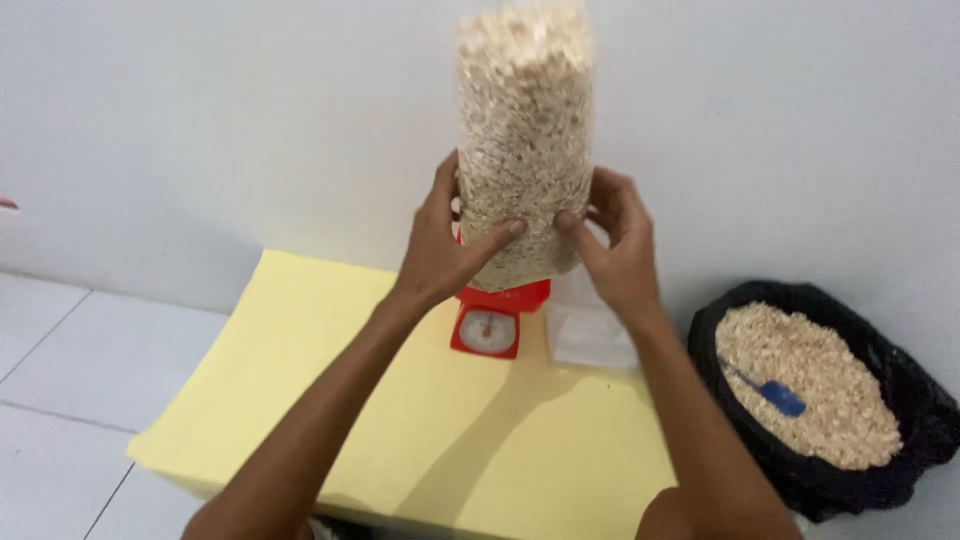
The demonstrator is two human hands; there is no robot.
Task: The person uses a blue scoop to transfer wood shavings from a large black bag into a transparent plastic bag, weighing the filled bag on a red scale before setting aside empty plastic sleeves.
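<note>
Clear bag of pale flakes (523, 140) stands upright, long axis vertical, rising above both sets of fingers. Left hand (440, 250) and right hand (618, 250) grip its lower end from opposite sides, directly above the red scale (492, 318).

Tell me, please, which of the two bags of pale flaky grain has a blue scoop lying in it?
The wide black bag on the floor at right, open-topped, with the blue scoop on its grain. The tall clear bag is held up by the left hand and right hand.

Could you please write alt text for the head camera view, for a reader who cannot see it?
Two bare hands, left and right, hold a tall clear bag of pale flakes upright above a small red dial scale on a yellow table. At right, a black sack of flakes holds a blue scoop.
</note>
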